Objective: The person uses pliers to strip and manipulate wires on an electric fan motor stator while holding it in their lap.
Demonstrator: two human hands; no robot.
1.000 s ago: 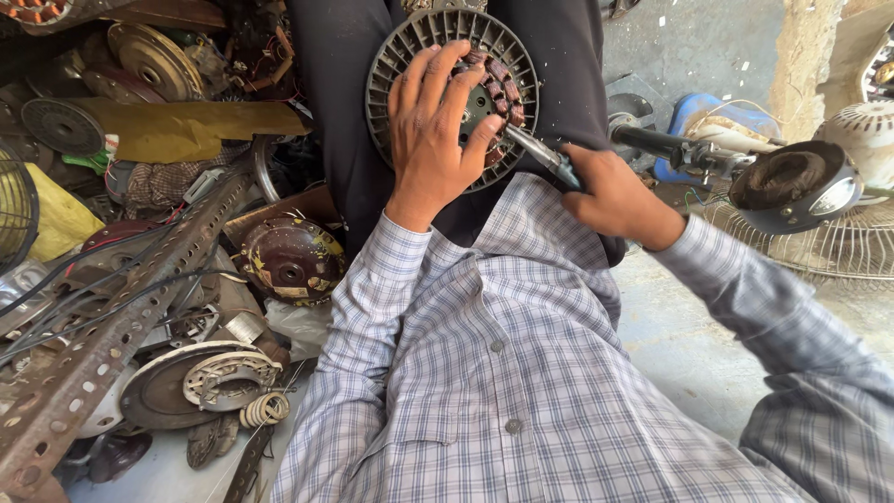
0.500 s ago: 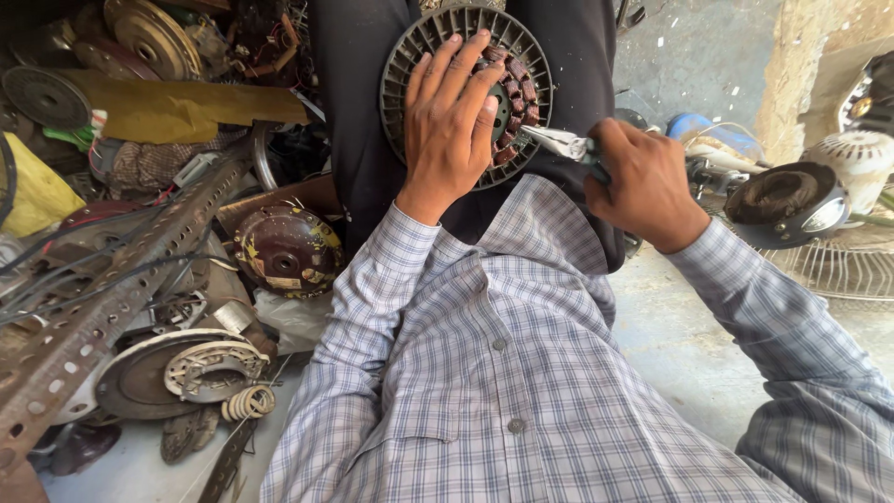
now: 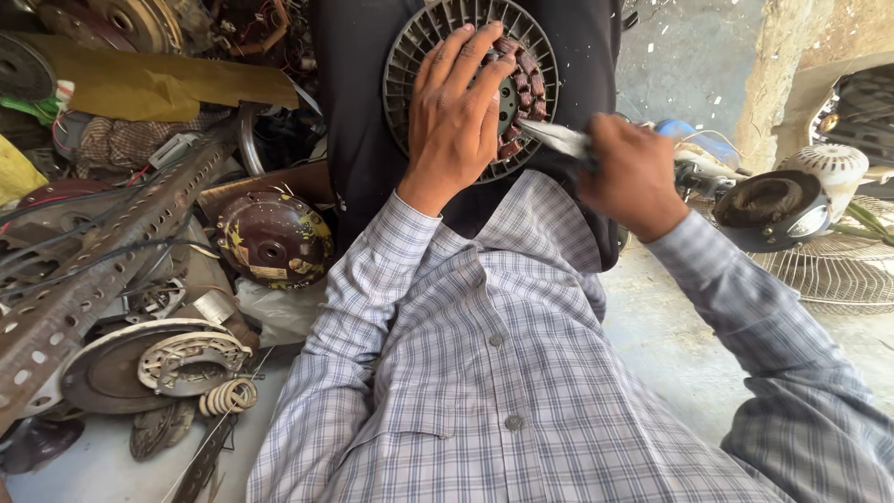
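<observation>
The gray floor (image 3: 680,345) holds lots of old parts. On the left lie a long metal bar with holes (image 3: 102,270), a round brown motor cover (image 3: 272,238), a flat dark disc (image 3: 121,368) and a small wire coil (image 3: 228,397). On the right lies a wire fan guard (image 3: 829,270).

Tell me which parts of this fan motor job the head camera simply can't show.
- Middle of the round finned motor: covered by the left hand.
- Handle of the metal tool: hidden inside the blurred right hand.
- Tool tip: too small to tell among the windings.
- Motor's top: cut off by the frame edge.
</observation>
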